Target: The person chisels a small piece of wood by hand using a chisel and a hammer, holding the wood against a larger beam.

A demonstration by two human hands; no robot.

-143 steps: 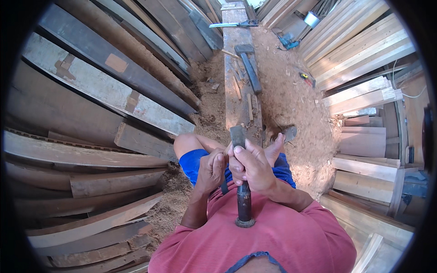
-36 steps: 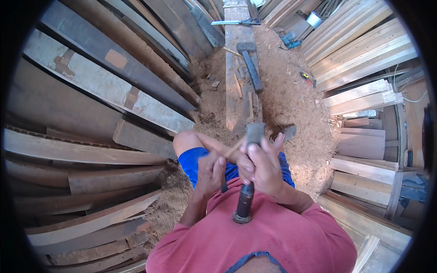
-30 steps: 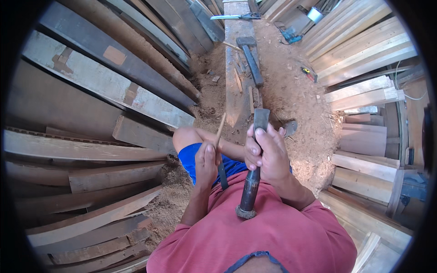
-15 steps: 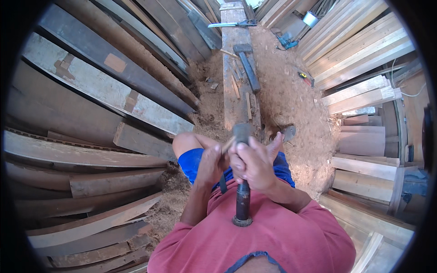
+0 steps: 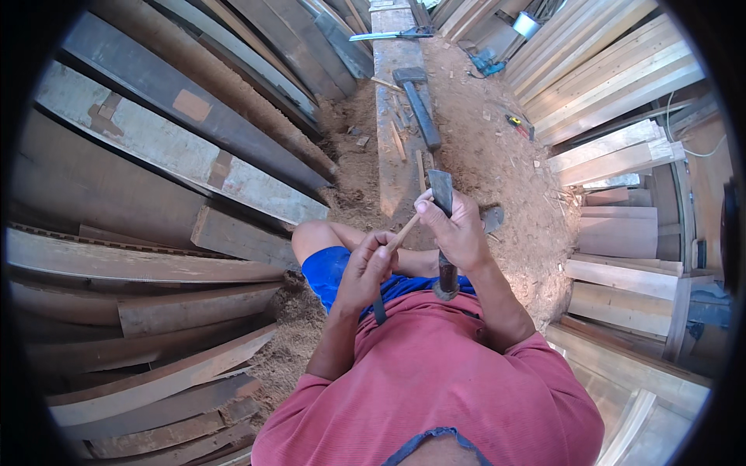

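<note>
In my closed left hand (image 5: 367, 268) is a thin wooden stick (image 5: 405, 231), slanting up to the right. My right hand (image 5: 460, 231) is closed around a wide chisel (image 5: 441, 189), its flat grey blade pointing away from me. The chisel's dark handle (image 5: 447, 273) hangs below the hand and ends in a worn, frayed butt near my shirt. The stick's far end meets my right thumb beside the blade. Some right fingers are hidden behind the chisel.
Ahead lies a long wooden plank (image 5: 392, 175) bearing a hammer (image 5: 418, 106), wood slivers and a handsaw (image 5: 391, 35). Stacked boards (image 5: 179, 155) line the left, and more lumber (image 5: 614, 74) the right. A blue power tool (image 5: 487, 62) rests on the sawdust-covered floor (image 5: 486, 132).
My right hand has moved forward and right with the chisel, taking the handle's butt off my chest. The stick now shows more clearly between my hands.
</note>
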